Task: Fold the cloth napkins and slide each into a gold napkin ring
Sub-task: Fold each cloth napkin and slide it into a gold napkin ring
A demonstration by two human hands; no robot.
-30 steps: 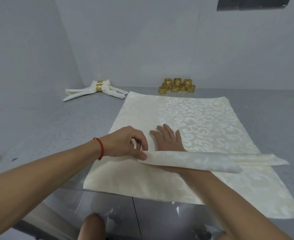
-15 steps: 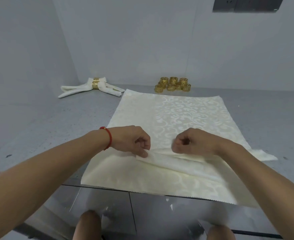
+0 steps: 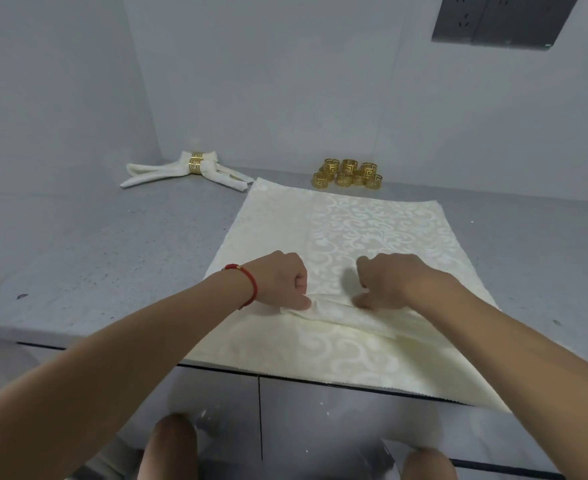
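— Napkin [image 3: 361, 237] first: what does it look like?
— Cream cloth with a woven scroll pattern, spread flat on the grey counter [image 3: 95, 258], its near edge hanging just over the counter's front. A folded strip [image 3: 341, 315] of cream cloth lies across it toward 6 o'clock.
— And the hands?
— The left hand [image 3: 280, 280], with a red bracelet [image 3: 249, 284] on its wrist, has curled fingers pinching the strip's left end. The right hand [image 3: 389, 280] is curled too, its fingertips pinching the strip beside it.
— Counts?
— Two finished napkins [image 3: 185, 169] at 11 o'clock, crossed, each in a gold ring. Loose gold napkin rings [image 3: 349, 173] cluster at 12 o'clock, just beyond the cloth's far edge; roughly eight, though I cannot tell exactly.
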